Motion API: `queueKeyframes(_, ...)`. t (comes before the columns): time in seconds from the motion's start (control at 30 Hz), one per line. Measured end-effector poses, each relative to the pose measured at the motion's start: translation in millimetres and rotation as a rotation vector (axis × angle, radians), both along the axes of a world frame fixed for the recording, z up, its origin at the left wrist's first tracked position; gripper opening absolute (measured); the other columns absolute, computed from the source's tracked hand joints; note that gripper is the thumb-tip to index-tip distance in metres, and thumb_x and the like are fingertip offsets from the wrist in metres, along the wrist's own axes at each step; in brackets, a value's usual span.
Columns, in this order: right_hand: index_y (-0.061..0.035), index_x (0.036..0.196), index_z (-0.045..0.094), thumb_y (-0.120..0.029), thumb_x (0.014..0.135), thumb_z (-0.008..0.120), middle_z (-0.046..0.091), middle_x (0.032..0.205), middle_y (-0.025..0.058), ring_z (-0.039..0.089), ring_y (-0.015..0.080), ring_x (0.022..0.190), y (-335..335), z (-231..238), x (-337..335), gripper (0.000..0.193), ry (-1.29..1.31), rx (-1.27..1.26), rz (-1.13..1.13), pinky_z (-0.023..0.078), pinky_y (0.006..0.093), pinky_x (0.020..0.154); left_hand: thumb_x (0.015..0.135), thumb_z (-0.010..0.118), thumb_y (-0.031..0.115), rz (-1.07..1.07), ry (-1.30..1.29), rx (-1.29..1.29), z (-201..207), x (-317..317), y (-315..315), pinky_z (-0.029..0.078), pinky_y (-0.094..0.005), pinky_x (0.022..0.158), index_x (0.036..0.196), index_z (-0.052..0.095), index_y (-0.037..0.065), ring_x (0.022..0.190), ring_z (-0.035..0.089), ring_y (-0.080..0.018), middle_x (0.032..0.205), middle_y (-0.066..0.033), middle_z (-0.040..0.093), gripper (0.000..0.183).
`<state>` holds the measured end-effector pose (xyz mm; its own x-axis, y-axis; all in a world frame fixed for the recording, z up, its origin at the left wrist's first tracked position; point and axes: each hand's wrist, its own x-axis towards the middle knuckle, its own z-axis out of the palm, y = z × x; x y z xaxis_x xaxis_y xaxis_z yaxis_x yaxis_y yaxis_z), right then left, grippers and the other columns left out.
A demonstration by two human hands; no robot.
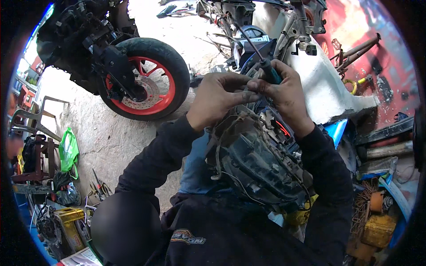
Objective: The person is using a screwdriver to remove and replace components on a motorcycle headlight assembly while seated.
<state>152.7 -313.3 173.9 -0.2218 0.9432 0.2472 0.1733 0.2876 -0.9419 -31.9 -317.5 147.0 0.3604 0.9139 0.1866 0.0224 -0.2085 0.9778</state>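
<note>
My right hand (287, 91) is closed around the teal handle of a screwdriver (269, 71), its thin shaft slanting up and to the left. Thumb and fingertips of my left hand (217, 94) are pinched together against my right thumb. Whatever small thing lies between them is too hidden to name. Just below both hands, a dusty black plastic motorcycle part (253, 162) with loose wires rests against my legs. A red-edged dark piece (282, 128) shows beside it, under my right wrist.
A motorcycle wheel (175, 75) with a red rim stands ahead on the left. Bare frame parts (288, 33) and a white concrete block (328, 84) are ahead on the right. A green bag (69, 153) hangs at far left; rusty chain (361, 208) and scrap lie at right.
</note>
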Motion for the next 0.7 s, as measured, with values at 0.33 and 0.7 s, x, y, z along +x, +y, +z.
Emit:
queueKeyframes(0.33,-0.0033,0.083,0.061,-0.021,0.078,0.077,0.057,0.071,-0.0027,0.050,0.0056,0.065,-6,5,26,0.024,-0.086,-0.219,-0.058,0.041,0.0228,0.060,0.078,0.075,0.011,0.027,0.020,0.039,-1,26,2,0.052,-0.0289,0.078,0.104,0.069,-0.001,0.084,0.066,-0.0146,0.095,-0.0114,0.071,0.030)
queueKeyframes(0.7,0.0006,0.094,0.059,-0.025,0.085,0.063,0.062,0.077,0.0083,0.060,0.0160,0.068,-8,37,78,0.027,-0.539,0.032,-0.053,0.047,0.0296,0.064,0.077,0.077,0.025,0.057,0.374,0.182,-20,35,29,0.051,-0.0283,0.072,0.100,0.070,0.000,0.077,0.065,-0.0139,0.089,-0.0114,0.071,0.034)
